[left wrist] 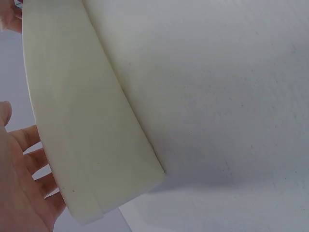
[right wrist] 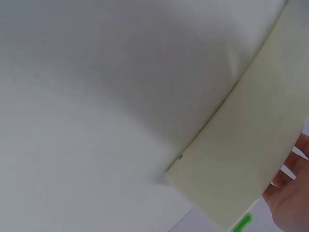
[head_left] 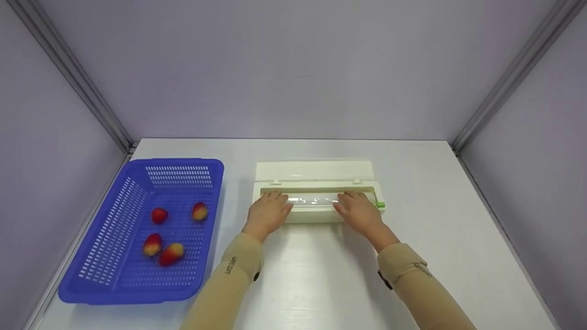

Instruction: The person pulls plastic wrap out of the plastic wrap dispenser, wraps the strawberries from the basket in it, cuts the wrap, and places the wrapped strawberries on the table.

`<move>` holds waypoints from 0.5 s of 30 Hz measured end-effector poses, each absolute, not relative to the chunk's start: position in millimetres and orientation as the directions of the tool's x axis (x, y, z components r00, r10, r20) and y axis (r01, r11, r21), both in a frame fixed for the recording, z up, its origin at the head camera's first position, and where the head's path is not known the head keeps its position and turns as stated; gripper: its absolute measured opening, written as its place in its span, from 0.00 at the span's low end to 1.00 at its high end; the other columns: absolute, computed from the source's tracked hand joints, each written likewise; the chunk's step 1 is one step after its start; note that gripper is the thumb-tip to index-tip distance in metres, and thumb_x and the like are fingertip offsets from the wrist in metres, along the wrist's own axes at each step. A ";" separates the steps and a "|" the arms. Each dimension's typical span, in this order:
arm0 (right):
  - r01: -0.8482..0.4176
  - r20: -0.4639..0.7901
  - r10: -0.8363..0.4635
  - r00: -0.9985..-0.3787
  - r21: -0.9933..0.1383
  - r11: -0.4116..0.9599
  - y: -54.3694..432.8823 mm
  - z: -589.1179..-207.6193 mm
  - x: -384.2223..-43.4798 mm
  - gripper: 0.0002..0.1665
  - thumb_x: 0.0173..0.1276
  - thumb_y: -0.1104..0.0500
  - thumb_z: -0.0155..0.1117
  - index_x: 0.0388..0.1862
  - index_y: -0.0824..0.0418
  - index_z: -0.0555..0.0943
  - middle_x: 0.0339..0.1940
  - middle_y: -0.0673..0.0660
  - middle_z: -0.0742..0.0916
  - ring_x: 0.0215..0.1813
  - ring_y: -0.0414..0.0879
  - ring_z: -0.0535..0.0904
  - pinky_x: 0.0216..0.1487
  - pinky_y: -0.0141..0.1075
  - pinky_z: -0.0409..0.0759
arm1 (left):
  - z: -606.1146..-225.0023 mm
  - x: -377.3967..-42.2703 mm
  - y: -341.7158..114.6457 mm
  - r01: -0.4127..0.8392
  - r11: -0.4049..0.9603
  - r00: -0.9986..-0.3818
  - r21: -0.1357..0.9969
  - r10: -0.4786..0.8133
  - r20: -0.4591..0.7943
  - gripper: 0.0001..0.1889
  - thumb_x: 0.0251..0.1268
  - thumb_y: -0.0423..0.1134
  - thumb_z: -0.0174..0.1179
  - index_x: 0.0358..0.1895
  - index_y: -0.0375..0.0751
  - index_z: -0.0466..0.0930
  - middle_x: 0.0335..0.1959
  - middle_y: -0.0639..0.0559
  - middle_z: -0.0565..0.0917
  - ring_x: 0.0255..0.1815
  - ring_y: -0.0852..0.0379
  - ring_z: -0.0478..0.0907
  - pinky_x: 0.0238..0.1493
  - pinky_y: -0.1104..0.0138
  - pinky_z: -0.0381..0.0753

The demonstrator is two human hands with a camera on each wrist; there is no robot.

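Note:
A cream plastic-wrap dispenser (head_left: 316, 215) sits on the table with its lid (head_left: 315, 171) raised at the back. Inside it lies a shiny roll of clear cling film (head_left: 314, 200). Over the roll's left end rests my left hand (head_left: 268, 213), its thumb pointing inward along the film. My right hand (head_left: 361, 214) rests the same way at the right end, near a green tab (head_left: 380, 205). The left wrist view shows spread fingers (left wrist: 35, 159) behind the dispenser's front wall (left wrist: 91, 125). Extended fingers (right wrist: 291, 164) reach past the front edge in the right wrist view too.
A blue perforated basket (head_left: 213, 220) stands on the left of the white table (head_left: 431, 238). Several red and yellow fruits, one of them a red-yellow fruit (head_left: 171, 255), lie in it. Pale panels (head_left: 293, 68) enclose the table at the back and sides.

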State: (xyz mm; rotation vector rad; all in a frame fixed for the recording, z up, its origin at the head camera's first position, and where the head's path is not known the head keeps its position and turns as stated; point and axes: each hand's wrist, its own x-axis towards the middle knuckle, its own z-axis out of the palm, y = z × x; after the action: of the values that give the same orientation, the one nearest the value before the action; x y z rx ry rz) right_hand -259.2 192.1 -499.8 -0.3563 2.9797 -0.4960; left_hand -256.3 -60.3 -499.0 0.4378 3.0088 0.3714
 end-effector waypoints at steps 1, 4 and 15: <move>-0.212 -0.065 -0.247 -0.967 -0.334 0.919 192.0 -499.0 -260.4 0.32 0.72 0.41 0.41 0.64 0.60 0.69 0.66 0.62 0.71 0.68 0.61 0.63 0.67 0.53 0.62 | -498.7 -258.3 -60.3 0.269 0.932 -0.957 0.242 0.288 -0.045 0.25 0.72 0.54 0.38 0.62 0.44 0.68 0.64 0.46 0.71 0.67 0.46 0.65 0.66 0.55 0.66; -0.202 -0.100 -0.249 -0.963 -0.339 0.919 192.9 -497.2 -264.5 0.32 0.73 0.42 0.41 0.66 0.60 0.67 0.68 0.62 0.70 0.70 0.62 0.60 0.69 0.54 0.60 | -497.9 -263.8 -59.9 0.266 0.938 -0.958 0.223 0.284 -0.049 0.23 0.72 0.51 0.40 0.62 0.44 0.69 0.63 0.48 0.72 0.66 0.47 0.66 0.65 0.55 0.68; -0.138 -0.172 -0.213 -0.962 -0.367 0.920 193.2 -493.3 -281.3 0.27 0.70 0.48 0.50 0.64 0.58 0.70 0.66 0.60 0.73 0.68 0.59 0.65 0.67 0.53 0.63 | -496.7 -278.7 -56.3 0.212 0.950 -0.971 0.229 0.231 -0.059 0.15 0.69 0.43 0.49 0.56 0.48 0.76 0.53 0.50 0.81 0.55 0.48 0.76 0.52 0.56 0.78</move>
State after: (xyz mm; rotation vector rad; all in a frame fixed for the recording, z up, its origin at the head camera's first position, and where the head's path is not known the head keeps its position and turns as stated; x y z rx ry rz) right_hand -281.3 193.2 -493.3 -0.2654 2.8716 -0.5273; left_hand -278.7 -56.3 -496.7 0.3429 3.0183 0.3411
